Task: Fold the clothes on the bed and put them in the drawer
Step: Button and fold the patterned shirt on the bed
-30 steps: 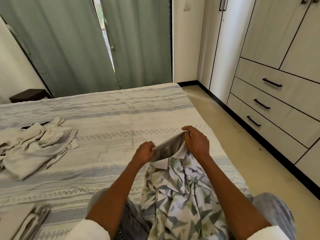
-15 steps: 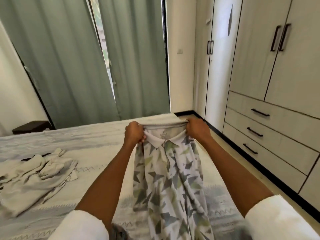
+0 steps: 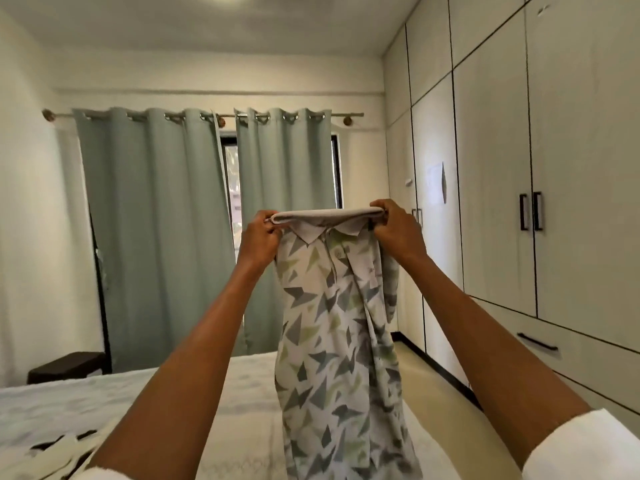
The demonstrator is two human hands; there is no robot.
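Teal curtains (image 3: 156,237) closed at window; dark stool (image 3: 65,367) beside wall.

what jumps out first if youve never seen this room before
A patterned polo shirt hangs mid-frame, held up by its collar, the left hand and right hand each with a grip on one end. Behind it, pale green curtains cover the far window, parted at a narrow gap. A tall wardrobe with black handles fills the right wall, and the bed lies below.

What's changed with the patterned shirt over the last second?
Both hands raised the patterned shirt off the lap to head height, so it now hangs full length. The left hand and right hand grip the collar as before.
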